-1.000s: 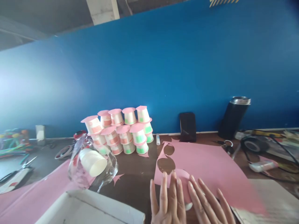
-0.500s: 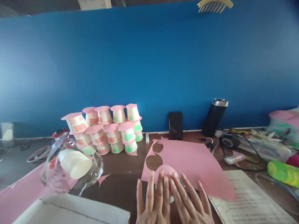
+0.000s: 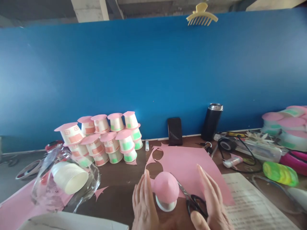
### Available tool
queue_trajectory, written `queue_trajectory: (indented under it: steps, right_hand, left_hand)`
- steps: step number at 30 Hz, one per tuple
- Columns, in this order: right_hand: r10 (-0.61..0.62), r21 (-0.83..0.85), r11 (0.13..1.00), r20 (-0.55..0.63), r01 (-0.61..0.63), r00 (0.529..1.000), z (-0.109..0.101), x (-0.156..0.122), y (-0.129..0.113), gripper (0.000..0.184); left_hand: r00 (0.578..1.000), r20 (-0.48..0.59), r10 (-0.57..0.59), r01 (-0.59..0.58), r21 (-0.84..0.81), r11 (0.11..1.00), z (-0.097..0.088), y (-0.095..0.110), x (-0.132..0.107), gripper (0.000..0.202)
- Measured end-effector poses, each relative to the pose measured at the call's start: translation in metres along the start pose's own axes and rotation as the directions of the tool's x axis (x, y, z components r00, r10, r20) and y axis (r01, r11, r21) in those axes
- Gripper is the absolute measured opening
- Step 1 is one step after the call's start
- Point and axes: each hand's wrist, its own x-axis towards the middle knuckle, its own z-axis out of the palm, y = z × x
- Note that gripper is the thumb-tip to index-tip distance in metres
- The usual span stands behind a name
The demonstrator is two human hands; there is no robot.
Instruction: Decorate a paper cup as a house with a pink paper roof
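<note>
An upturned paper cup (image 3: 165, 202) with a pink paper cone roof (image 3: 166, 187) stands on the brown table between my hands. My left hand (image 3: 143, 204) is upright at the cup's left side, fingers straight and together, a small gap from the roof. My right hand (image 3: 210, 201) stands likewise to the right, well apart from the cup, holding nothing. Black-handled scissors (image 3: 194, 203) lie between the cup and my right hand, on the edge of a pink paper sheet (image 3: 189, 163) with round holes cut out.
A pile of finished cup houses (image 3: 103, 137) stands at the back left. A plastic sleeve of white cups (image 3: 68, 177) lies left. A phone (image 3: 175, 131), black flask (image 3: 211, 121), cables, glue and printed paper (image 3: 254, 204) crowd the right. A white box edge (image 3: 72, 223) is near-left.
Both hands lay flat on the pink roof, pressing it; now they have parted and stand on edge either side, uncovering the cup and the scissors. The view has shifted right.
</note>
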Motion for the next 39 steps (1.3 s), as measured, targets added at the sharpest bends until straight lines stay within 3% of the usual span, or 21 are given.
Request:
queue_trajectory:
  steps: [5, 8, 14, 24, 33, 39]
  right_hand:
    - [0.046, -0.003, 0.999, 0.015, -0.046, 0.999, 0.011, -0.003, 0.001, 0.07]
    - [0.062, 0.018, 0.998, 0.014, -0.062, 0.998, 0.014, -0.004, -0.003, 0.065]
    - [0.17, 0.054, 0.984, 0.016, -0.171, 0.985, 0.02, -0.006, -0.005, 0.058]
    - [0.105, 0.055, 0.993, 0.002, -0.105, 0.994, 0.018, -0.004, 0.003, 0.058]
    - [0.041, 0.023, 0.999, -0.054, -0.04, 0.998, 0.022, -0.001, 0.011, 0.06]
    - [0.047, 0.02, 0.999, -0.069, -0.046, 0.997, 0.023, -0.001, 0.011, 0.059]
  left_hand:
    - [0.985, 0.057, -0.163, 0.17, -0.148, 0.974, 0.017, -0.002, 0.001, 0.116]
    - [0.97, 0.091, -0.225, 0.238, -0.181, 0.954, 0.022, -0.001, 0.004, 0.11]
    - [0.961, 0.068, -0.267, 0.275, -0.207, 0.939, 0.029, 0.0, 0.006, 0.072]
    - [0.954, 0.048, -0.297, 0.301, -0.207, 0.931, 0.034, 0.003, 0.005, 0.058]
    - [0.982, -0.117, -0.149, 0.093, -0.388, 0.917, 0.004, -0.018, 0.022, 0.056]
    - [0.97, -0.242, 0.012, -0.089, -0.31, 0.947, -0.01, -0.011, 0.027, 0.046]
